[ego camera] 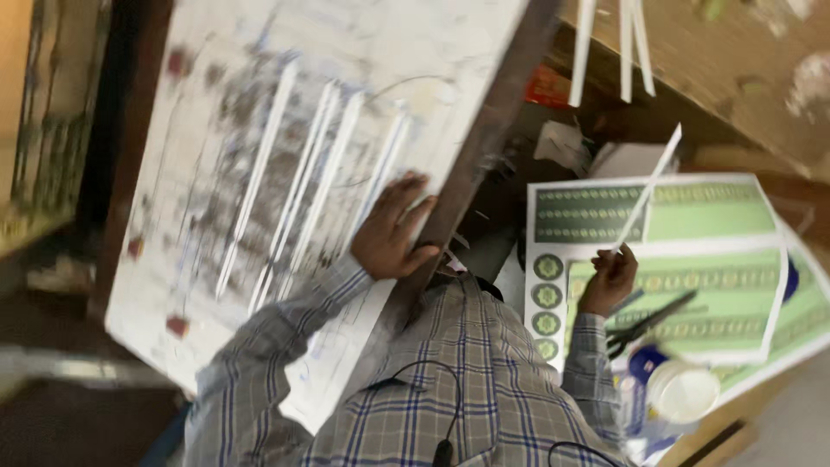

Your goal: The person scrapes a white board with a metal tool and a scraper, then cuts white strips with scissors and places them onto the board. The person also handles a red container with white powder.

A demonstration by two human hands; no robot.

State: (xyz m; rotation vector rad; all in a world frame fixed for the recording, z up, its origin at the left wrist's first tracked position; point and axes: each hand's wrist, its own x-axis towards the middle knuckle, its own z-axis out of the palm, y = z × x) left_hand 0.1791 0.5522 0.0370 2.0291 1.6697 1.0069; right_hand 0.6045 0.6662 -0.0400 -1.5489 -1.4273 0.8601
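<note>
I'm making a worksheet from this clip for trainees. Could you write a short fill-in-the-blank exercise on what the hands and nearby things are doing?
1. The left hand rests flat on the white ____.
2. The right hand holds up a thin white ____.
3. The scissors lie on the ____ printed sheets.
4. The white lid has a ____ shape.

Missing words: board; strip; green; round

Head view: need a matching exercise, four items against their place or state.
Items:
1. left hand
2. right hand
3. scissors
4. white tub

Places:
A. lying on the green printed sheets
B. pinching a thin white strip
C. flat on the white board
D. at the sheets' near edge, beside the checked sleeve

Pairs: 1-C, 2-B, 3-A, 4-D
</note>
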